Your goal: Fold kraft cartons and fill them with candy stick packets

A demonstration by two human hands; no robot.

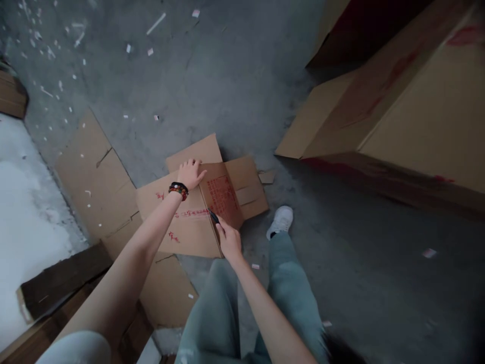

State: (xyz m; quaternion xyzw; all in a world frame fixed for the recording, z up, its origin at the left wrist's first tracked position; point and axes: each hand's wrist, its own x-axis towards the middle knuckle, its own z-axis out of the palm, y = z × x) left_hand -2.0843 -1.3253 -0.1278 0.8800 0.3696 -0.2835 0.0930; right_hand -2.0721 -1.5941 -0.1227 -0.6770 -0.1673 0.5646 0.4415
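A brown cardboard box (pixel 189 230) with red printing lies folded on the floor in front of me, its flaps spread toward the right. My left hand (pixel 190 173) rests on its upper part with the fingers stretched out; a beaded bracelet (pixel 178 190) is round that wrist. A slim black utility knife (pixel 214 217) is gripped in my right hand (pixel 229 241). Its tip is at the crease between the large panel and the printed flap (pixel 222 194). Whether the blade has gone into the cardboard I cannot tell.
Large cardboard boxes (pixel 424 111) stand at the right. A flattened cardboard sheet (pixel 94 172) lies to the left, near a white surface (pixel 34 197) and a dark beam (pixel 64 275). Paper scraps litter the grey floor (pixel 235 76). My shoe (pixel 282 221) is right of the box.
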